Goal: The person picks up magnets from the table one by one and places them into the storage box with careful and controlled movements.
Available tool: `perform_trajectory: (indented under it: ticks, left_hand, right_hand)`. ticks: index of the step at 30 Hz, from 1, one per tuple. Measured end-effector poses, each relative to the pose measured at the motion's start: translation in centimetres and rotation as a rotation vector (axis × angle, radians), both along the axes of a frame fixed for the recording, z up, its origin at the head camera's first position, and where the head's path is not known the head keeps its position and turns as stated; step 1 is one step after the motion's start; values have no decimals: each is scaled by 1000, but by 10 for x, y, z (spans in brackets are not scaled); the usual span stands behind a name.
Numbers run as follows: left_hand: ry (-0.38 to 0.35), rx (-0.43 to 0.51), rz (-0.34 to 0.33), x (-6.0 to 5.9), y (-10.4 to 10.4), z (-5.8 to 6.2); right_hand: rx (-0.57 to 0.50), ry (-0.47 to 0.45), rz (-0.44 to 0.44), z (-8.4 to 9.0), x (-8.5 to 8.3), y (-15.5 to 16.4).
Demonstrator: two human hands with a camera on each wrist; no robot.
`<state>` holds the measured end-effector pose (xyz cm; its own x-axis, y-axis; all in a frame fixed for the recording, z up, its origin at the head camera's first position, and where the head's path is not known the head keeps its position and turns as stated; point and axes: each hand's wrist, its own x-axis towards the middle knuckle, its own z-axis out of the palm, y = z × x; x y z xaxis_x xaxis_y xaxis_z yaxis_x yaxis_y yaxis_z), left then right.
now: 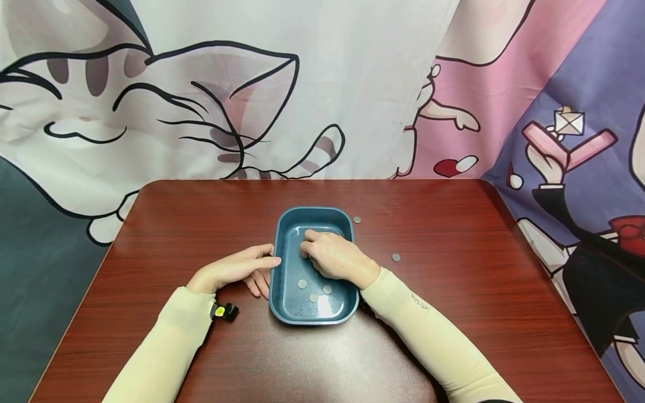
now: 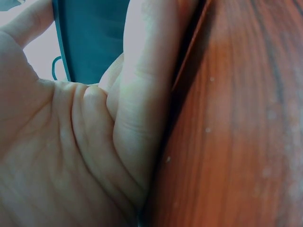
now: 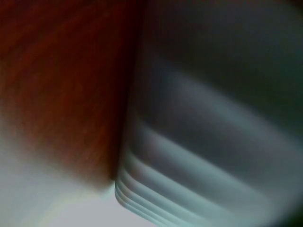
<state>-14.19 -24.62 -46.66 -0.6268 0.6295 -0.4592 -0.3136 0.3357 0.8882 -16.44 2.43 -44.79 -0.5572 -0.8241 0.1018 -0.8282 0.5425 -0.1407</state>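
Note:
A blue rectangular tray [image 1: 312,322] sits on the table with three small round coins [image 1: 313,298] lying in its near half. My left hand [image 1: 237,268] is at the tray's left side, its thumb reaching over the rim and its other fingers extended against the outer wall. In the left wrist view, the fingers [image 2: 147,71] lie beside the blue wall, low over the wood. Inside the tray, my right hand [image 1: 335,254] reaches down with bent fingers; whether a coin is between the fingertips is hidden. The right wrist view is blurred, showing mostly the tray's ridged outer wall [image 3: 189,156].
To the right of the tray, one coin [image 1: 357,220] lies by its far corner and another coin [image 1: 396,257] farther right on the reddish-brown wooden table [image 1: 453,291]. A printed cartoon curtain [image 1: 353,84] hangs behind the table's far edge.

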Motion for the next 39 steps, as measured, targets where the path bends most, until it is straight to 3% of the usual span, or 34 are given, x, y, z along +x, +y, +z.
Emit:
perform_trajectory:
  ticks: [21, 39]
  left_hand:
    - [-3, -5, 0, 0, 0, 1]
    - [3, 4, -11, 0, 0, 1]
  right_hand:
    - [-43, -21, 72, 2, -1, 3]
    - [-260, -44, 85, 5, -3, 7]
